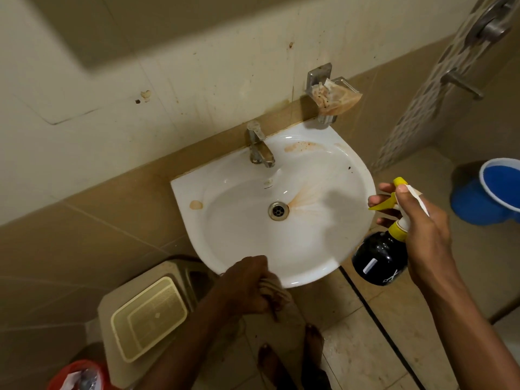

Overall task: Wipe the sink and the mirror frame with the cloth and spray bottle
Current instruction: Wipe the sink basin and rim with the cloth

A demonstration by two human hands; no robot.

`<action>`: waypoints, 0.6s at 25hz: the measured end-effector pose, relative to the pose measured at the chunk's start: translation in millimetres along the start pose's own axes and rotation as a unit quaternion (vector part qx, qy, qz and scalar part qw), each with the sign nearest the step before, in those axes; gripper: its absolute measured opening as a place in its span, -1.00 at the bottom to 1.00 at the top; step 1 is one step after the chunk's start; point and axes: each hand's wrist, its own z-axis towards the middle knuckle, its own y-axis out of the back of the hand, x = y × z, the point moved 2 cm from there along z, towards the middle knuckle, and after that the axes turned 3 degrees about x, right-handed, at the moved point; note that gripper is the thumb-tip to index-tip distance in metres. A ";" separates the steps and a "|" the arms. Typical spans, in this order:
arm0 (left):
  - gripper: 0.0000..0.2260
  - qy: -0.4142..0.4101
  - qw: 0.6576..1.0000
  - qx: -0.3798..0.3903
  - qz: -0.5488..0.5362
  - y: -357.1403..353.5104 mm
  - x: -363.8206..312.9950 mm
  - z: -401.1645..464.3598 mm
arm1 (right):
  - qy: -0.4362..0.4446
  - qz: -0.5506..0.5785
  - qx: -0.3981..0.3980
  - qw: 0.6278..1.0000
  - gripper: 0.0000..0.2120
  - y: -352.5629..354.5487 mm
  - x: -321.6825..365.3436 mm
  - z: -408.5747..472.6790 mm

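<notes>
A white wall-hung sink [323,257] fills the middle, with brown stains near the drain [278,211], on its left rim and behind the chrome tap [260,147]. My right hand [422,229] grips a dark spray bottle [378,256] with a yellow trigger, held just off the sink's right rim, nozzle pointing left toward the basin. My left hand [247,285] is closed on a bunched brownish cloth [277,296] at the sink's front edge. The mirror's lower edge [92,32] shows on the wall at top left.
A stained soap dish [334,98] hangs on the wall above the sink's right corner. A beige stool [149,313] stands under the sink at left, a red bin [78,375] at bottom left, a blue bucket [489,192] on the floor at right. Bare feet [289,358] stand below.
</notes>
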 end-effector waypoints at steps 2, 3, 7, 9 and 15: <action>-0.70 0.047 0.999 -0.015 0.014 22.1 27.3 -21.8 | 0.000 0.002 0.021 1.000 -0.70 -10.3 -0.5 -0.1; -0.71 0.077 0.997 -0.022 0.020 35.1 41.0 -30.5 | 0.001 0.002 0.031 1.000 -0.70 -15.8 -1.0 -0.3; -0.73 0.147 0.975 -0.165 0.023 95.6 67.5 -38.8 | -0.003 0.003 0.067 0.998 -0.73 -39.1 -3.5 -3.3; -0.60 0.176 0.937 -0.299 -0.036 127.2 70.1 -27.0 | -0.002 0.004 0.084 0.996 -0.73 -49.0 -5.1 -4.7; -0.79 0.239 0.883 -0.361 -0.181 175.1 82.5 42.5 | 0.007 0.005 0.108 0.994 -0.69 -50.0 -7.2 -9.1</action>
